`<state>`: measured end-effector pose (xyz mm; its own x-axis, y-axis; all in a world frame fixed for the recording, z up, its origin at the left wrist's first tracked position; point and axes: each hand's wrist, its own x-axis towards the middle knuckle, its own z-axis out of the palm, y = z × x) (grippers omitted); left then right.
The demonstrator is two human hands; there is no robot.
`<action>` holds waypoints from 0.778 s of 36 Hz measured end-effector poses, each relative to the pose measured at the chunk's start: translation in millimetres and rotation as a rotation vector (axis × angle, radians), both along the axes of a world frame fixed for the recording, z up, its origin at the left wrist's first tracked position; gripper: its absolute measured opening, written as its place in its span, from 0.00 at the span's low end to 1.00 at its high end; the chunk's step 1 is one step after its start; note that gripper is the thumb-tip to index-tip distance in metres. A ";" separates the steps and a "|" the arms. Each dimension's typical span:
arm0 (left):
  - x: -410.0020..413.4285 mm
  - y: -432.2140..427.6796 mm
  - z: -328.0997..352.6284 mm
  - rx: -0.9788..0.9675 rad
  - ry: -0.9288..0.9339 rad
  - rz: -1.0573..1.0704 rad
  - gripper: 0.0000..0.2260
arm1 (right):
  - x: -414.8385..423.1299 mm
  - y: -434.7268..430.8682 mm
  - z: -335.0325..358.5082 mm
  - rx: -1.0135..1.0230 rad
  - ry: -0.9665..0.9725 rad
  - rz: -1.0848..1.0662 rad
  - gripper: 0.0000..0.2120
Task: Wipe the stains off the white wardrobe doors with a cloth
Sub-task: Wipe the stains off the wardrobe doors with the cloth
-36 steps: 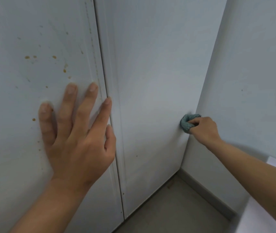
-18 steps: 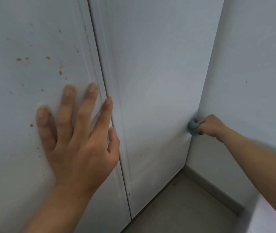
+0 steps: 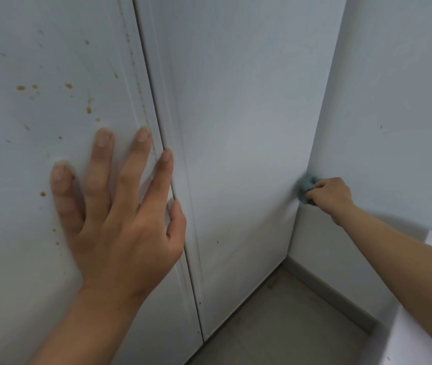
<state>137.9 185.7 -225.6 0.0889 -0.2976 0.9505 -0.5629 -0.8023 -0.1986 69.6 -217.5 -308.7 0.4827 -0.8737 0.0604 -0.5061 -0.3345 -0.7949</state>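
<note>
— Any writing on your feed?
— None that I can read. I find no letters or numbers on the left door [image 3: 51,61], the right door [image 3: 236,114], the wall [image 3: 393,101] or the cloth [image 3: 305,187].
— Labels, brand marks?
— I see none. The brown specks [image 3: 21,88] on the left door are irregular blots, not print.
</note>
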 end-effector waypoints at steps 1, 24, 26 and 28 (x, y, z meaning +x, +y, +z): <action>-0.3 0.6 0.0 0.002 0.004 0.004 0.22 | 1.7 -3.8 -1.3 0.038 -0.035 -0.029 0.05; -5.5 1.1 -0.7 0.021 0.029 -0.011 0.21 | 18.3 84.3 6.0 0.000 -0.073 0.072 0.08; -5.6 2.9 -2.0 0.033 0.043 -0.018 0.22 | 18.5 101.2 6.2 -0.030 -0.085 0.114 0.09; -5.1 5.6 -4.0 0.043 0.045 -0.026 0.22 | 15.1 112.0 4.2 -0.049 -0.077 0.197 0.10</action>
<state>132.8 191.3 -229.6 0.1227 -0.3409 0.9321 -0.5927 -0.7785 -0.2067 84.7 -105.6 -304.5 0.6361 -0.7581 0.1434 -0.3658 -0.4600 -0.8091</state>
